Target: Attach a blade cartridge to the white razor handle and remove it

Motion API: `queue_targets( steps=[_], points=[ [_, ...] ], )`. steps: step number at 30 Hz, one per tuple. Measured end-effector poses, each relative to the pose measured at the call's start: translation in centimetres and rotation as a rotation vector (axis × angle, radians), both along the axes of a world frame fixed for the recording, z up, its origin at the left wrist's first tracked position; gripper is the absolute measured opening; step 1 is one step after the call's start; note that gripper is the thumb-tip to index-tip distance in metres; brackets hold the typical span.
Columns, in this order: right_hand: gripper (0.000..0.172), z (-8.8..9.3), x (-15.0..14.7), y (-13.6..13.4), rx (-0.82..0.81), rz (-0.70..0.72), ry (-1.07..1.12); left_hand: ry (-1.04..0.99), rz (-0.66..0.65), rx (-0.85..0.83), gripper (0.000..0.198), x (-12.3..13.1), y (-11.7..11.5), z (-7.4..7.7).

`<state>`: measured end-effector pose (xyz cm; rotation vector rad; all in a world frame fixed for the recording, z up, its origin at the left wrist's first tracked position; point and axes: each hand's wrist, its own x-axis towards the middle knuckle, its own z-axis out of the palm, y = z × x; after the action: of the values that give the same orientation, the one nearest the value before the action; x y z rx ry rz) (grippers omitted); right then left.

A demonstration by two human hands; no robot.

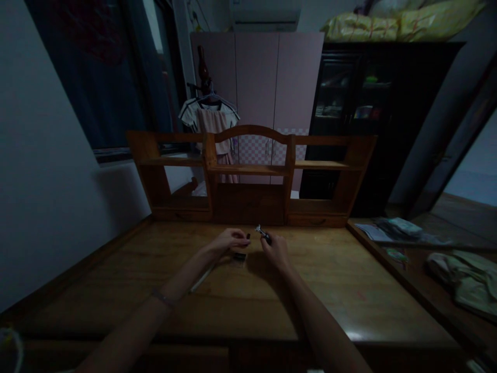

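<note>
Both my hands are raised just above the wooden desk (272,290), close to each other. My right hand (275,249) is closed round a small dark tool with a shiny metal tip (262,232) that points up and left. My left hand (229,241) pinches a tiny dark piece (247,237) between its fingertips, a short way from that tip. Beneath the left hand lie a small dark flat object (239,256) and a thin pale stick (202,280) on the desk. The room is dim, so small details are hard to make out.
A wooden shelf unit (250,171) stands along the desk's far edge. A lower wooden surface to the right holds papers (392,229) and a crumpled cloth (466,280). Behind are a pink wardrobe (267,88), a hanging garment (212,122) and a dark cabinet (368,103).
</note>
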<state>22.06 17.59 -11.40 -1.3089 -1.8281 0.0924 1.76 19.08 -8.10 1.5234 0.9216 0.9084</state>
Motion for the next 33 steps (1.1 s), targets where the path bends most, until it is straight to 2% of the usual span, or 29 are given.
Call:
queue_targets(
  steps=[3,8,16,21,24,29,33],
  points=[
    [0.019,-0.2,-0.1,0.5,0.002,0.015,0.001,-0.228,-0.021,-0.191,0.026,0.1,0.4,-1.3],
    [0.019,-0.6,-0.4,1.2,-0.018,0.027,0.005,-0.429,-0.034,-0.297,0.023,-0.6,0.7,-2.6],
    [0.020,-0.4,-0.7,0.8,-0.043,0.084,-0.005,-0.569,-0.049,-0.287,0.016,-0.7,0.5,-3.0],
    [0.022,0.2,-0.9,0.1,-0.077,0.130,0.011,-0.566,-0.077,-0.276,0.020,-1.0,0.5,-3.1],
    [0.028,0.6,-1.2,-0.5,-0.138,0.231,0.043,-0.580,-0.063,-0.276,0.025,-1.2,0.3,-3.1],
    [0.039,1.3,-1.8,-1.6,-0.379,0.481,0.151,-0.565,-0.155,-0.253,0.057,-1.1,-0.6,-2.3],
    [0.046,2.2,-1.7,-2.2,-0.471,0.580,0.234,-0.550,-0.171,-0.249,0.050,-1.2,-0.6,-2.5]
  ],
)
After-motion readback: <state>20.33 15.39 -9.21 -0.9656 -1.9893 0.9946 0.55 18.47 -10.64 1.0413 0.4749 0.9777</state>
